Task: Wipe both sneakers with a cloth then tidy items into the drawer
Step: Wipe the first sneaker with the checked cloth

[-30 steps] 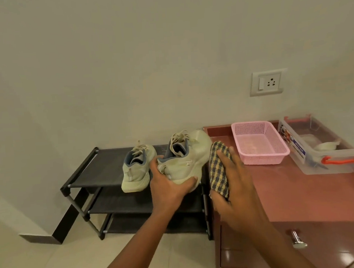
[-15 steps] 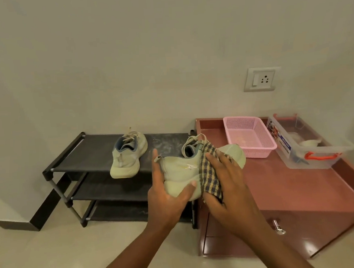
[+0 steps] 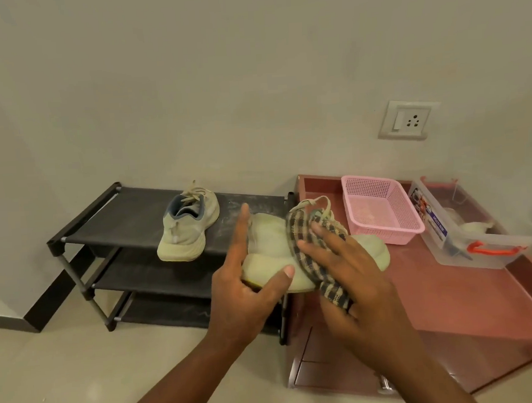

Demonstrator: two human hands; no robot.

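We hold one sneaker (image 3: pixel 270 242) in the air, above the place where the rack (image 3: pixel 118 218) meets the cabinet (image 3: pixel 453 289). The left hand (image 3: pixel 240 297) grips it at the heel end: the thumb lies on the sole edge, one finger stands straight along the back, and the other fingers are hidden under the shoe. The right hand (image 3: pixel 358 283) is spread flat, its fingers straight, and presses the cloth (image 3: pixel 330 289) against the side near the laces. We cannot tell if the thumb pinches the cloth.

The second sneaker (image 3: pixel 188 228) stands on the top shelf of the rack, well apart from both hands.

We judge the shoe as light, with a soft upper that gives under pressure and a thick, stiffer sole. So the sole and heel are the good places to hold, because the upper would fold. The loose laces may catch the cloth. The cloth is thin and limp, so it needs the flat hand behind it.
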